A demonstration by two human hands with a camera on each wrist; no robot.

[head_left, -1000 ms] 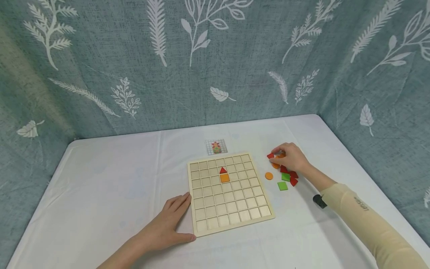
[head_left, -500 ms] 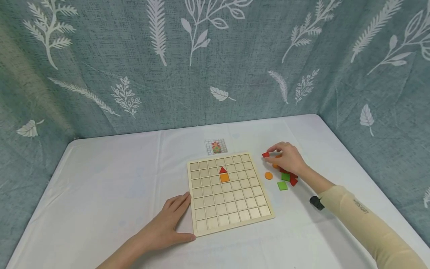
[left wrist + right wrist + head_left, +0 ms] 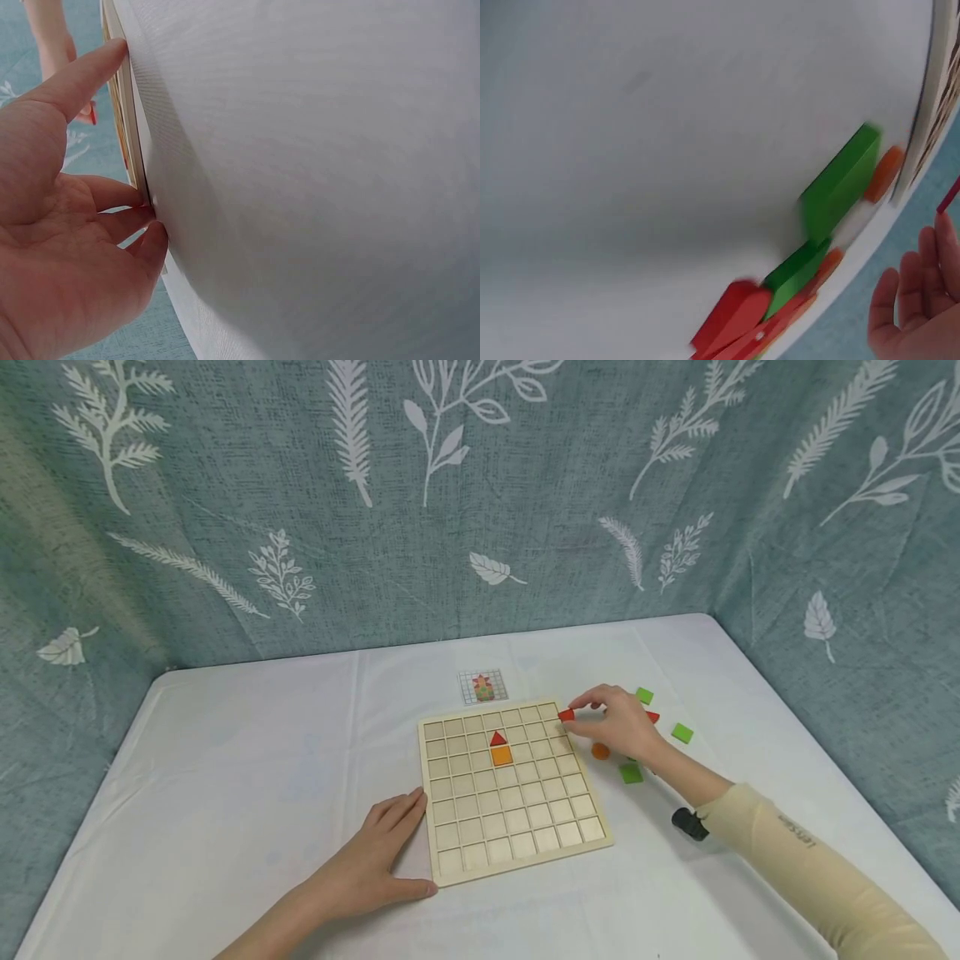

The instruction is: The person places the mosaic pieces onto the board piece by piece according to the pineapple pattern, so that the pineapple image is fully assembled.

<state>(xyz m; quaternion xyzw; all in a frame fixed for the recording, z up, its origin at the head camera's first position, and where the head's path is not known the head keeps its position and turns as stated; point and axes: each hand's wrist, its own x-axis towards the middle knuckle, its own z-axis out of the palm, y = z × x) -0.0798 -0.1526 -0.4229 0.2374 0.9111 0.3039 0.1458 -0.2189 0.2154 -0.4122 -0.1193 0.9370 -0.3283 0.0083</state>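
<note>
A wooden grid board (image 3: 517,797) lies on the white table. In its upper cells sit a red triangle tile (image 3: 498,739) and, just below that, an orange square tile (image 3: 502,756). My left hand (image 3: 367,868) rests at the board's left edge, fingers and thumb extended; the left wrist view has the fingertips and thumb touching the board's side (image 3: 124,112). Between thumb and fingertips my right hand (image 3: 618,722) pinches a red tile (image 3: 566,715) over the board's upper right edge. This tile's full shape is partly hidden by the fingers.
Loose tiles lie right of the board, partly behind the right hand: an orange disc (image 3: 600,751), a green tile (image 3: 632,773), another green tile (image 3: 682,732) and red ones. A small pattern card (image 3: 482,687) lies beyond the board. A black object (image 3: 690,824) shows beside the right forearm.
My right hand has moved left from the loose tiles to the board's edge, carrying the red tile. More green tiles show behind it. The left hand stays put.
</note>
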